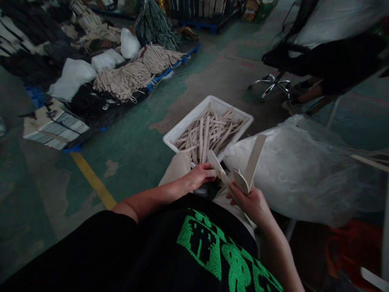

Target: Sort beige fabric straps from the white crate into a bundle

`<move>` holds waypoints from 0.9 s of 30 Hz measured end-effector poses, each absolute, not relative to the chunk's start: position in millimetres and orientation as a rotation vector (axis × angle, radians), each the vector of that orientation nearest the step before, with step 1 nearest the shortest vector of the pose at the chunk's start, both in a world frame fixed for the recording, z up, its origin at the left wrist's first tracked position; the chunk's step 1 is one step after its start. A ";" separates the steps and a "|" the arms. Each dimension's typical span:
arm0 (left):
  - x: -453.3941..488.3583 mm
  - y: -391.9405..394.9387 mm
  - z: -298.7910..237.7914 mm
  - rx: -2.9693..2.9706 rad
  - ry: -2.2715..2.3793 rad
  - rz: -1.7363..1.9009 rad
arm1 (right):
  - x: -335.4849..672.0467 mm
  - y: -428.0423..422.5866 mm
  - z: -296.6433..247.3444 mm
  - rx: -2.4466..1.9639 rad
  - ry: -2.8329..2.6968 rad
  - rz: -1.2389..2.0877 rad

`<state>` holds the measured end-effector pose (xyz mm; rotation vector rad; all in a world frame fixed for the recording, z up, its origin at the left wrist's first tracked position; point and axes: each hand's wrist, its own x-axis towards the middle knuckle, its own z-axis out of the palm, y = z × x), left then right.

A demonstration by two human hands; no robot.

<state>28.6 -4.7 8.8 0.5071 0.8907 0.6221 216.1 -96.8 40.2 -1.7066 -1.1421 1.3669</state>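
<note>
Jutting above the right hand (247,199) clasping them, pale strips (255,159) include one the left hand (201,177) pinches.

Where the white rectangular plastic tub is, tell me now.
Near the middle of the head view, the tub of flat beige strips sits just beyond the person's left hand, with the bulky translucent plastic bag to its right.

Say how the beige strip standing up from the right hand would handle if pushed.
The beige strip probably has some stiffness: its free end stands straight above the right hand. It would likely bend rather than snap, as similar-coloured strips in the white tub curve and tangle.
</note>
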 end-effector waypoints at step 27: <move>39.6 -8.7 11.6 0.504 0.802 0.596 | 211.4 -89.1 48.1 -1.895 -1.351 1.100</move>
